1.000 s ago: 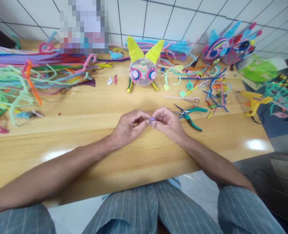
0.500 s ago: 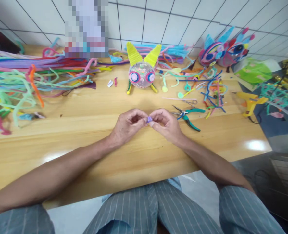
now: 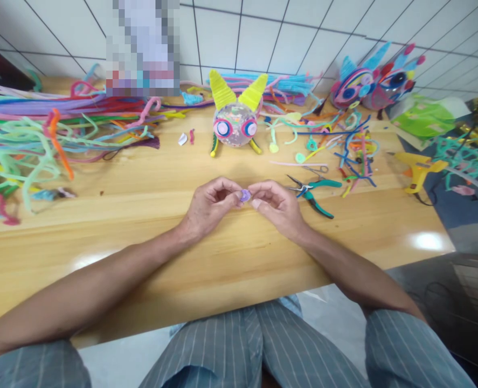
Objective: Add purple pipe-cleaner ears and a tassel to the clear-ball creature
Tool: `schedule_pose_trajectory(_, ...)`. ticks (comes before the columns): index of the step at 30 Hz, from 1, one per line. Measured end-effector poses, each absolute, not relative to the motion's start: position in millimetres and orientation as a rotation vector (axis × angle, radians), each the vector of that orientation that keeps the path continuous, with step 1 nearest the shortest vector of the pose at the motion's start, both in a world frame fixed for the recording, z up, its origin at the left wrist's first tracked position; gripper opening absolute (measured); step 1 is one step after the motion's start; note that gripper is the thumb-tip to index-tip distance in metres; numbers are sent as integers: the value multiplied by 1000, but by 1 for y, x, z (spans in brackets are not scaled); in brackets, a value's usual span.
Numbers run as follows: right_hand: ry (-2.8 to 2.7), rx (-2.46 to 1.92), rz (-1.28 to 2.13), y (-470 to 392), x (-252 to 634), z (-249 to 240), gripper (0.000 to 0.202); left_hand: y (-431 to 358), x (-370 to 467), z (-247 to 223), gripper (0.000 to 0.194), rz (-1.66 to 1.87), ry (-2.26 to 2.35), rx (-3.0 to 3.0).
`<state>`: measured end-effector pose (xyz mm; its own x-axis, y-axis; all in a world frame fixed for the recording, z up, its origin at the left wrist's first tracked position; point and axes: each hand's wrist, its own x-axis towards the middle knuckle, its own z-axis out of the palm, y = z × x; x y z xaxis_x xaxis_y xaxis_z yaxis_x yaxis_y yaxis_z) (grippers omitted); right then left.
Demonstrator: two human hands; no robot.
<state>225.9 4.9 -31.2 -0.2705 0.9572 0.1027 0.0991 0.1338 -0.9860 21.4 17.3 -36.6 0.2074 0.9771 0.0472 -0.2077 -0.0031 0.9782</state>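
A small purple pipe-cleaner coil (image 3: 245, 195), round and flat, is pinched between the thumb and fingers of my left hand (image 3: 212, 205). At its right edge is my right hand (image 3: 278, 207), thumb and index finger a little apart; whether a fingertip touches the coil is hard to make out. Just beyond my hands stands a clear, round figure (image 3: 236, 132) with yellow ears and pink and blue coiled eyes. Green-handled pliers (image 3: 313, 195) lie on the wooden table beside my right hand.
Loose pipe cleaners (image 3: 61, 134) are heaped at the left. Short cut pieces (image 3: 355, 151) and small scissors (image 3: 317, 171) lie to the right. Near the right edge rests a yellow glue gun (image 3: 418, 168). Two decorated figures (image 3: 354, 89) stand at the back right by the tiled wall.
The purple coil now shows its flat round face, turned between my fingers. My right thumb and index finger have loosened and moved slightly away from it.
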Motion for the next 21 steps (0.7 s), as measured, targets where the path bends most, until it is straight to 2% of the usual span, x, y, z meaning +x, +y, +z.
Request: schedule_pose_trajectory(21,-1619,-1069,1224,4,229,-27,40,21,19,-33,26,1162,927,1083)
